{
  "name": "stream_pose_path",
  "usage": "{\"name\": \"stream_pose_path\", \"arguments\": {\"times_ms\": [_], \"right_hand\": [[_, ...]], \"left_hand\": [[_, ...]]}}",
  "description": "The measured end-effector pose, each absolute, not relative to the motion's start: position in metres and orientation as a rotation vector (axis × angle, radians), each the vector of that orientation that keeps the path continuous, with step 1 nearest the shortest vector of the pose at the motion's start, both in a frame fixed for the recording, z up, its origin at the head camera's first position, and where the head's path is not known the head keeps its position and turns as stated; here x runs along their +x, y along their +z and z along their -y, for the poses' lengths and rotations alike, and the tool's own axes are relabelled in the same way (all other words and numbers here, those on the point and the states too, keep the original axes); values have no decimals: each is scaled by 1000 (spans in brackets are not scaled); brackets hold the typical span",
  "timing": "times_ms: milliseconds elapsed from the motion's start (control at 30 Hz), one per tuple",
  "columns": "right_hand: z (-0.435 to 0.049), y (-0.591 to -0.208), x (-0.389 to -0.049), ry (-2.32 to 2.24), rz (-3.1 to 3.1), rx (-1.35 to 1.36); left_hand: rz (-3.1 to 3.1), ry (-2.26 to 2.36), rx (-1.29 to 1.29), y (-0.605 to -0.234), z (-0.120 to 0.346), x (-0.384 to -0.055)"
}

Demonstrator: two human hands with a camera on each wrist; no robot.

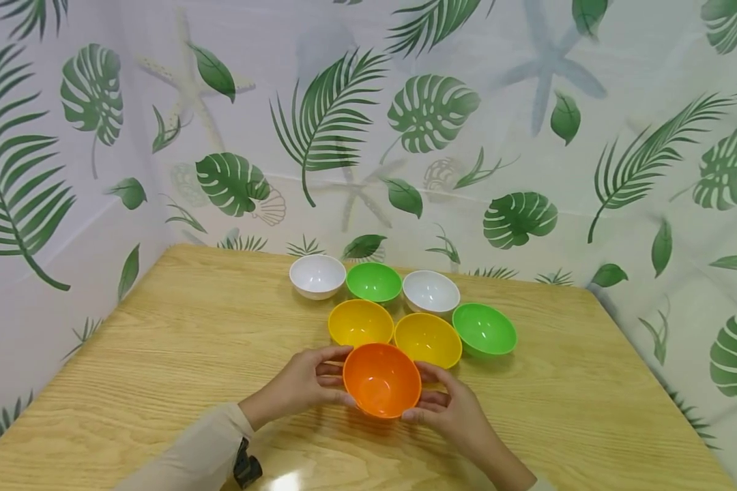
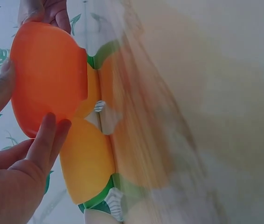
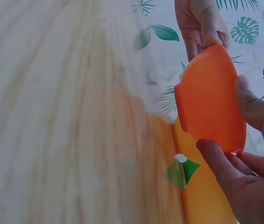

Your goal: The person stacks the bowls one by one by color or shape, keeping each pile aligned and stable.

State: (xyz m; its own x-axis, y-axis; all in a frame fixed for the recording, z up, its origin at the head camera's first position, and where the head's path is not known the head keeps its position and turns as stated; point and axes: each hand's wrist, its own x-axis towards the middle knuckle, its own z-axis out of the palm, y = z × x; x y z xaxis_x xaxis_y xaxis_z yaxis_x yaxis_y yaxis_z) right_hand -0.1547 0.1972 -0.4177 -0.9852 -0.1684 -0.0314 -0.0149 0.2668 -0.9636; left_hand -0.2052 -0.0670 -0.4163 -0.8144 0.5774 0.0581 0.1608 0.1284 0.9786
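Between both hands is an orange bowl (image 1: pixel 382 380), its open side facing up toward the head camera. On its left side my left hand (image 1: pixel 307 385) grips it, thumb at the near rim and fingers along the side. My right hand (image 1: pixel 451 409) holds the opposite side in much the same way. Each wrist view shows the orange bowl (image 2: pixel 48 79) raised off the wooden table, its base ring visible. Just behind it stand two yellow bowls, the left one (image 1: pixel 360 323) and the right one (image 1: pixel 428 341), partly overlapped by the orange bowl in the head view.
A back row has a white bowl (image 1: pixel 317 277), a green bowl (image 1: pixel 374 283) and another white bowl (image 1: pixel 431 292). One more green bowl (image 1: pixel 484 330) sits at the right. The wooden table (image 1: pixel 178 341) meets a leaf-patterned sheet (image 1: pixel 356 136) behind. A black strap (image 1: pixel 246 465) circles the left wrist.
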Motion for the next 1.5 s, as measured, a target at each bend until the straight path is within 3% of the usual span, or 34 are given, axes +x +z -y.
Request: {"name": "stream_pose_path", "arguments": {"times_ms": [1500], "right_hand": [[-206,-424,-143,-1704,-2400,-340]], "left_hand": [[-2238,1422,810,-413,66,-195]]}}
